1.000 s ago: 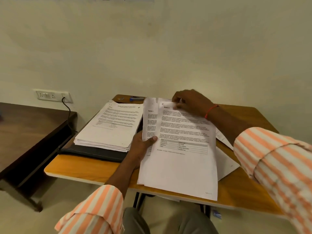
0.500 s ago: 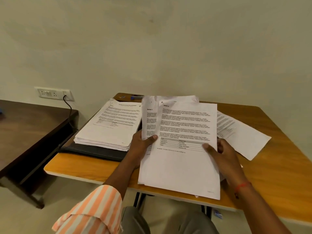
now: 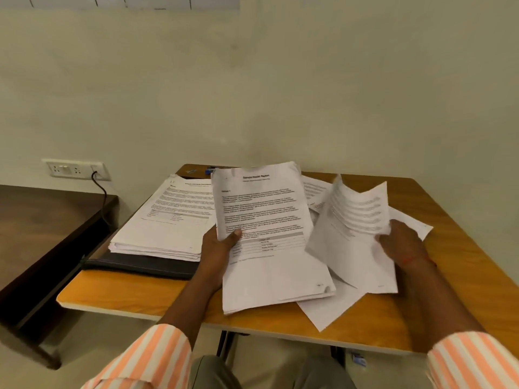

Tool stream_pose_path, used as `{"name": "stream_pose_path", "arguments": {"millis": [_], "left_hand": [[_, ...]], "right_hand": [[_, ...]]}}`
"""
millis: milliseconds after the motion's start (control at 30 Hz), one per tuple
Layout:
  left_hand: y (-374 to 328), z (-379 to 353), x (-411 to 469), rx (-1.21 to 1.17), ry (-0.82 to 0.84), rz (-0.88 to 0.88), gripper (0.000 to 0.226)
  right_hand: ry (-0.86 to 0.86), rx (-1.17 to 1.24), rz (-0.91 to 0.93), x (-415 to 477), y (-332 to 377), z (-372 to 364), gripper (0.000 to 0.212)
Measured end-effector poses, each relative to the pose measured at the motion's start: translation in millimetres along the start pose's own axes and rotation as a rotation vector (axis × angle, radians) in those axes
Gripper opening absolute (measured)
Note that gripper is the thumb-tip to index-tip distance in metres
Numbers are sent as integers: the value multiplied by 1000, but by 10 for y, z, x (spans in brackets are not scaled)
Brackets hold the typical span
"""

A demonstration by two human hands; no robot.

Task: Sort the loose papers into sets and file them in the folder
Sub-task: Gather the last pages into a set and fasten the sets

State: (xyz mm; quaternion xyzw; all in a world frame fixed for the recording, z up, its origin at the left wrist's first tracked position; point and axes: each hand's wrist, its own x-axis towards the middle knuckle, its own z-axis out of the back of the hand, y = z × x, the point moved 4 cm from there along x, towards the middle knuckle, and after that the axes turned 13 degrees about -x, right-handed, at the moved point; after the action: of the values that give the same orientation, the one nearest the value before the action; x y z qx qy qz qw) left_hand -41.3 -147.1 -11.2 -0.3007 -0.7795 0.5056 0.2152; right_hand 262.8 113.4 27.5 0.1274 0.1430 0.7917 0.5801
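Observation:
My left hand (image 3: 219, 248) grips the left edge of a thick set of printed papers (image 3: 269, 237), thumb on top; its top page is a title page with a table low down. My right hand (image 3: 401, 242) pinches a single printed sheet (image 3: 356, 237), lifted and curling to the right of that set. A tall stack of sorted papers (image 3: 165, 223) lies on a black folder (image 3: 140, 266) at the table's left. Loose sheets (image 3: 325, 310) lie under and behind the held papers.
The small orange wooden table (image 3: 449, 290) stands against a pale wall. A dark wooden table (image 3: 42, 228) adjoins it on the left. A wall socket with a black cord (image 3: 75, 168) sits above that. A blue pen (image 3: 209, 171) lies at the table's far edge.
My right hand has pulled the top sheet off the held set and swung it to the right, uncovering a title page. The left hand kept its grip.

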Motion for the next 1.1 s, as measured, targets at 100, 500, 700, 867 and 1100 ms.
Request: {"name": "stream_pose_path", "arguments": {"millis": [100,500,700,867,1100], "left_hand": [[-23,46,7,-132,-13,28,35],[176,-75,165,337,145,-6,28],[200,-172,114,538,130,-47,37],[191,-160,121,553,115,-55,38],[187,-143,136,557,107,-45,37]], "right_hand": [[107,-103,-3,168,-142,127,57],[502,83,325,126,528,-258,29],[84,-394,210,935,870,-311,50],[-56,-200,255,1660,1276,-478,34],[179,-410,325,2300,1694,-771,81]]}}
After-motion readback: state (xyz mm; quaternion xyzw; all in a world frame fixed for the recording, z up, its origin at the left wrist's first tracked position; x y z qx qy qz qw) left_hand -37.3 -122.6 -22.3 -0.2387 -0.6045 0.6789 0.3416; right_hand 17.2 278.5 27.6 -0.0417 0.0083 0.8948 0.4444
